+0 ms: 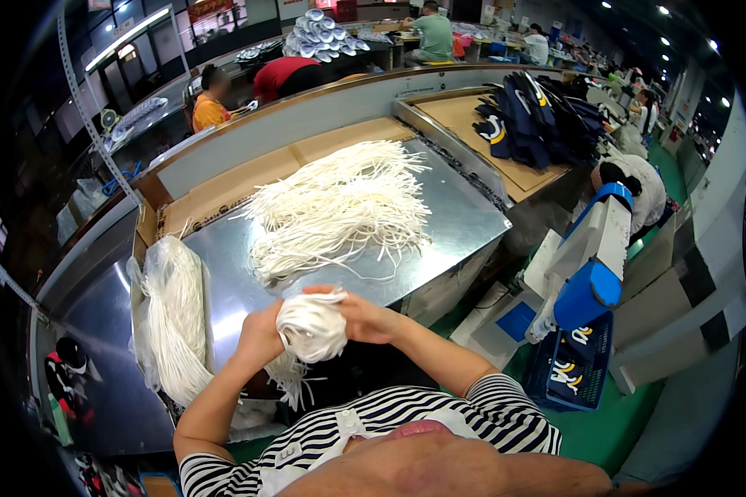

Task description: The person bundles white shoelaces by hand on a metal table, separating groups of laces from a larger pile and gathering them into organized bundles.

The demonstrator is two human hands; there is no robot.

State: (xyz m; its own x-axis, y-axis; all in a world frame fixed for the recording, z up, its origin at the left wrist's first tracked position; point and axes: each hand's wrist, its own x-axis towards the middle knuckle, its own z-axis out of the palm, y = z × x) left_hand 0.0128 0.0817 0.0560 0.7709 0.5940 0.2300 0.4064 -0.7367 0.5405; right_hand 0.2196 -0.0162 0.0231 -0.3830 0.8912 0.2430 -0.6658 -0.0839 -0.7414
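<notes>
A looped bundle of white cords is held up between my two hands, in front of my chest. My left hand grips its left side, and my right hand closes round its right side and top. Loose cord ends hang below my left hand. Beyond my hands a large heap of white cords spreads over the shiny metal table. To the left, more white cords lie in a clear plastic bag. Some fingers are hidden behind the bundle.
Dark blue fabric pieces are piled on a cardboard-lined table at the far right. A grey and blue machine stands to my right, above a blue crate of dark pieces. Several people work beyond the partition.
</notes>
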